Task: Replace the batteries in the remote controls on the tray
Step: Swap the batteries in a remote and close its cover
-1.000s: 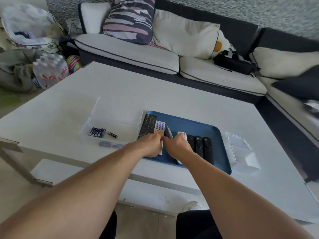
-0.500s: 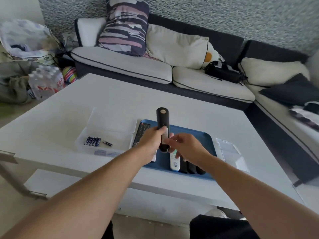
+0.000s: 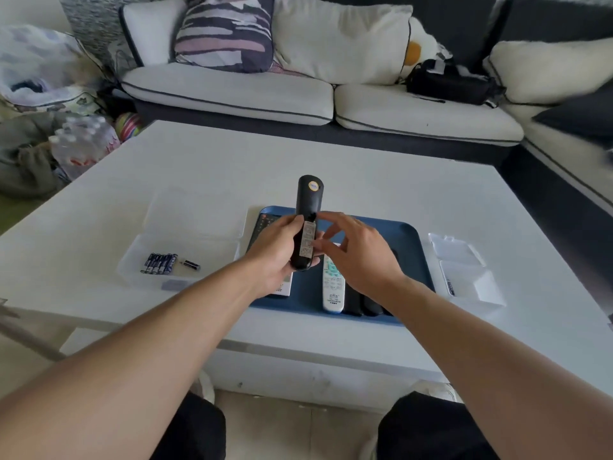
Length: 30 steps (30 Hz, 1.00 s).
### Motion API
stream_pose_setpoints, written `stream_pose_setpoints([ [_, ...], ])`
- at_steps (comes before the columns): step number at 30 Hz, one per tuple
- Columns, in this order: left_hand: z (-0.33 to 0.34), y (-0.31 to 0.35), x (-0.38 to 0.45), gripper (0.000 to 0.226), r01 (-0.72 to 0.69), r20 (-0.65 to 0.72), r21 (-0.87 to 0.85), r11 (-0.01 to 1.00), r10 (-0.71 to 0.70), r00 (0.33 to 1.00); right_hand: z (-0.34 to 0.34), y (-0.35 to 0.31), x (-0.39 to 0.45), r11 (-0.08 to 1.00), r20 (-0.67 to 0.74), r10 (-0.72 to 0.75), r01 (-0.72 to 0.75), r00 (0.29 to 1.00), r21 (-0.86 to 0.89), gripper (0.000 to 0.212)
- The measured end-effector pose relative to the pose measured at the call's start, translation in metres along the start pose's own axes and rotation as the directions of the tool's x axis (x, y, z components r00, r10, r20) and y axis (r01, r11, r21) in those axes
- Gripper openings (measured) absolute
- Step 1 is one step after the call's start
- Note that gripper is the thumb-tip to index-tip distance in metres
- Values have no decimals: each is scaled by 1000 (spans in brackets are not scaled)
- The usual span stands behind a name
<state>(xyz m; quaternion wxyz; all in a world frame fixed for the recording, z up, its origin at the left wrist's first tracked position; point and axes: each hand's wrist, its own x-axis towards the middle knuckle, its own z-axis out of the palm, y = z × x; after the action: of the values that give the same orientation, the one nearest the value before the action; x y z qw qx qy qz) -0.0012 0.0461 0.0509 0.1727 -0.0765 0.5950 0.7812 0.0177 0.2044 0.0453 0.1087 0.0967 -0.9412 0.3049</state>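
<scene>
A home living room was shown. Beyond the left hand (image 3: 278, 252), a corner sofa (image 3: 232, 91) with pale seat cushions was set behind the white low surface (image 3: 365, 180), and a striped pillow (image 3: 225, 31) was propped on it. To the far left of that hand, a pack of water bottles (image 3: 83, 144) and bags were left on the floor.

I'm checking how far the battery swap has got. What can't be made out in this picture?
Head view, the only one:
- Black remote: lower end hidden in the left hand; whether its back cover is loose can't be told.
- Dark remotes on the blue tray: mostly hidden by the right hand and forearm.
- Batteries in the clear box: markings too small to read.
</scene>
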Motion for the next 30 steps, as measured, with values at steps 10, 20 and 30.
stream_pose_setpoints([
  [10, -5, -11, 7, 29, -3, -20, 49, 999, 4, 1000, 11, 5, 9, 1000, 63, 16, -18, 998, 26, 37],
  [20, 1, -20, 6, 25, 55, -30, 172, 984, -51, 998, 5, 6, 17, 912, 253, 197, -271, 947, 308, 34],
  [30, 6, -26, 10, 20, 75, -119, 43, 996, -69, 991, -12, 53, 12, 826, 286, 510, -554, 811, 99, 6],
])
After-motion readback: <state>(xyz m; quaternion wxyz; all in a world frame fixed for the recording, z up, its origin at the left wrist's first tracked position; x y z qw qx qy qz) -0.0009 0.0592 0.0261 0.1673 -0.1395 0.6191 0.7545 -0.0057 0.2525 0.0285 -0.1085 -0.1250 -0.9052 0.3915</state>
